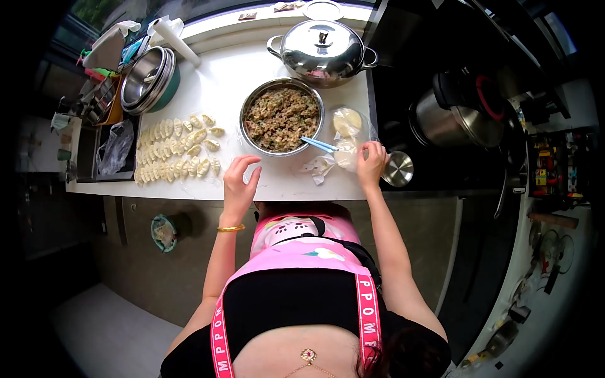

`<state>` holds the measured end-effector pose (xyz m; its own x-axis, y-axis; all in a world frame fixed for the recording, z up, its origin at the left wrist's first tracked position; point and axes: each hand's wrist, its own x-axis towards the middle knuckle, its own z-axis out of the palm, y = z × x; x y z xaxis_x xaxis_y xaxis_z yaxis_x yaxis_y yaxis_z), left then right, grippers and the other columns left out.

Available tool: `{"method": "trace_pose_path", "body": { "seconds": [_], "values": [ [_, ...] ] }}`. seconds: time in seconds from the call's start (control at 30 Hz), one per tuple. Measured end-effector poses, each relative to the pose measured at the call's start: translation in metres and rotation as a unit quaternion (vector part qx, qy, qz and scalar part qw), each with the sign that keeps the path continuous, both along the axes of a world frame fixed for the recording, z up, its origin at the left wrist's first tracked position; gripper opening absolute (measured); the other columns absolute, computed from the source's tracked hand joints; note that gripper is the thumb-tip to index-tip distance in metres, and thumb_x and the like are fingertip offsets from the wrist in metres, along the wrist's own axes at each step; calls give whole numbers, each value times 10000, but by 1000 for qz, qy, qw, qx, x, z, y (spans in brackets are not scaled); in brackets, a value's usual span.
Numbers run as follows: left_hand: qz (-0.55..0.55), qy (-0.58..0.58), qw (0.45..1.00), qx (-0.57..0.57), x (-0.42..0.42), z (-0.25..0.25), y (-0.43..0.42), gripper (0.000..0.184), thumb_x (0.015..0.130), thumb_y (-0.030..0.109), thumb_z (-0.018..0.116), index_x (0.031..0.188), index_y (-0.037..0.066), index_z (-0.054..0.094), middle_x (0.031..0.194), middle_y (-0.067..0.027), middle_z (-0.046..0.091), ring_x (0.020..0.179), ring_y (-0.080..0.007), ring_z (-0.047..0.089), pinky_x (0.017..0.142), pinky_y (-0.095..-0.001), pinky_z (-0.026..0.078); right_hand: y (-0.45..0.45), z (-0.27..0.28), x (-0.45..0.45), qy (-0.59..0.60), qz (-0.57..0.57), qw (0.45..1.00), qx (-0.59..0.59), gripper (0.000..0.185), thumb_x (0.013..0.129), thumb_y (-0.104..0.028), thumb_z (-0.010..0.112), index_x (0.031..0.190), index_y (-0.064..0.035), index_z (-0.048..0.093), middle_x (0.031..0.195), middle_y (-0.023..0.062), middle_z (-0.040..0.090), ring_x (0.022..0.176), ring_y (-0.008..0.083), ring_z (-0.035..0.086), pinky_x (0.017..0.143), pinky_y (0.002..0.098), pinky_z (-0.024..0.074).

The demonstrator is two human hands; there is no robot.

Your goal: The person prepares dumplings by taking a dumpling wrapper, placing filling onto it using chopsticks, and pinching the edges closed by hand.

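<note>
My left hand [239,181] hovers over the counter's front edge, fingers and thumb apart, holding nothing. To its left, several rows of folded dumplings [173,150] lie on the counter. A steel bowl [242,133] of minced filling [282,118] stands ahead, with light blue utensil handles [320,145] leaning over its right rim. My right hand [372,162] is at the right edge of the round dumpling wrappers [346,153], its fingers curled together. Whatever they may pinch is hidden. More wrappers [347,122] sit in a clear plastic bag. A small metal bowl [398,169] is just right of that hand.
A lidded steel pot [322,52] stands at the back of the counter. Stacked bowls [148,80] are at the back left, by the sink [113,157]. Another pot [455,120] is on the black stove at right. Crumpled plastic [320,168] lies near the front edge. A bin [165,233] stands below.
</note>
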<state>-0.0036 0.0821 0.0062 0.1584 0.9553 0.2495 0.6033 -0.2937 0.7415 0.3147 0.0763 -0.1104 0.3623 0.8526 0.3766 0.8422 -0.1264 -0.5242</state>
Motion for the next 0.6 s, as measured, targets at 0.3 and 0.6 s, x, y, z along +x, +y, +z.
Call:
{"method": "trace_pose_path", "body": {
  "seconds": [0.3, 0.6],
  "values": [
    [-76, -123, 985, -99, 32, 21, -13, 179, 838, -4, 637, 1017, 3, 655, 1008, -121, 662, 965, -239, 649, 867, -326, 505, -18, 50, 33, 717, 22, 694, 60, 56, 948, -124, 558, 965, -71, 557, 900, 27, 624, 800, 115, 636, 719, 271, 544],
    [-164, -485, 787, -343, 86, 46, -14, 535, 1018, 361, 438, 1439, 43, 349, 1369, -144, 495, 1236, -241, 512, 1049, -379, 416, -25, 160, -2, 694, 147, 702, 70, 52, 940, -76, 560, 979, -46, 546, 951, 70, 649, 822, 101, 627, 732, 265, 530]
  ]
}}
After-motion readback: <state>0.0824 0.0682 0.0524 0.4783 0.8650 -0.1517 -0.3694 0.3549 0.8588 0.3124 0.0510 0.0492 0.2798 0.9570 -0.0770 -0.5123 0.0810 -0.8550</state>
